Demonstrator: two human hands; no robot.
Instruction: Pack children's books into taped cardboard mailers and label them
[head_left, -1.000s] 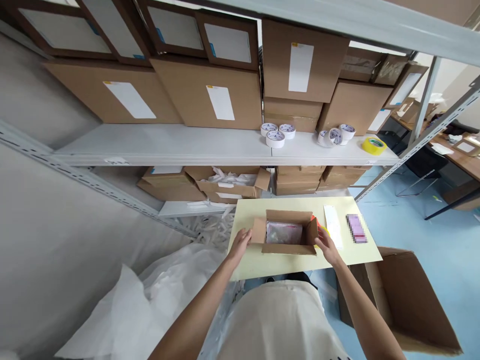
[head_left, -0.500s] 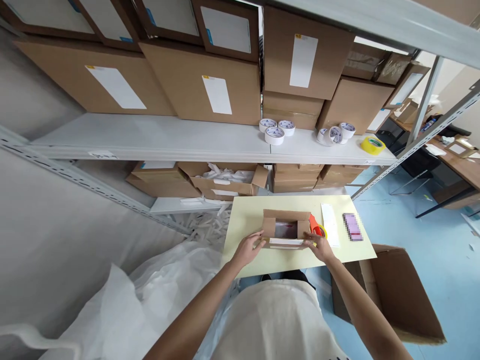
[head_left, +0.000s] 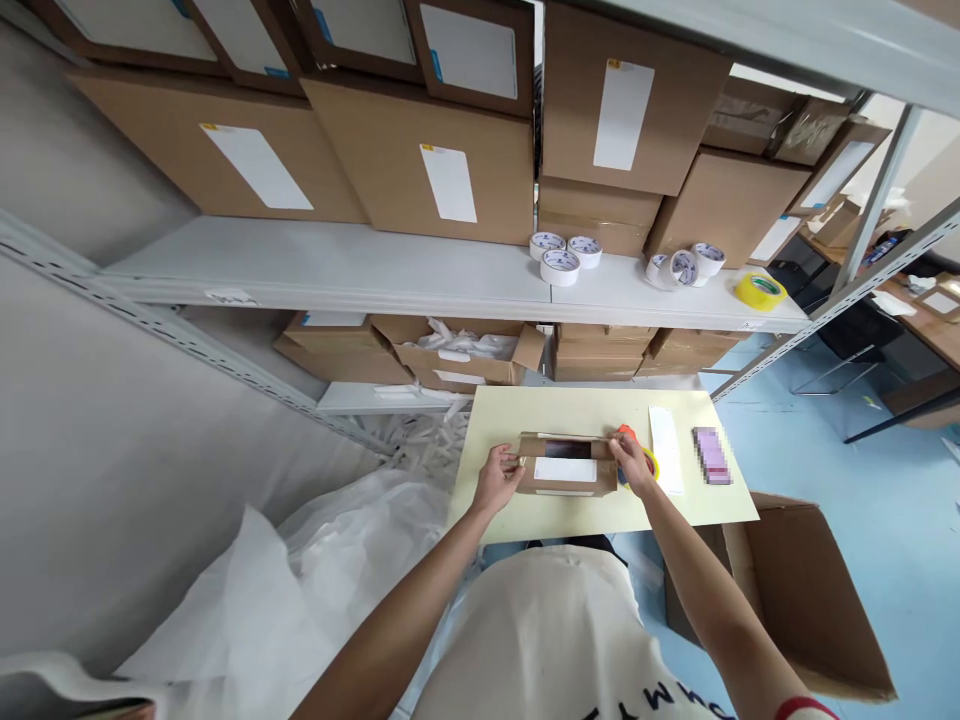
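Observation:
A small brown cardboard box sits on the pale yellow tabletop, with a white label on its front flap. That flap is partly folded over, and a dark gap shows behind it. My left hand grips the box's left end, fingers at the upper corner and thumb in front. At the right end, my right hand pinches the upper corner of the flaps. Partly hidden behind my right hand are a red-orange tape dispenser and its yellow tape roll.
On the table lie a white paper strip and a blurred purple item. Shelving with cartons and tape rolls stands behind. An open carton is at the lower right, white wrapping at the left.
The front flap with the label has been raised and folded inward over the opening. Both hands have shifted up to the box's upper corners. The view has tilted slightly.

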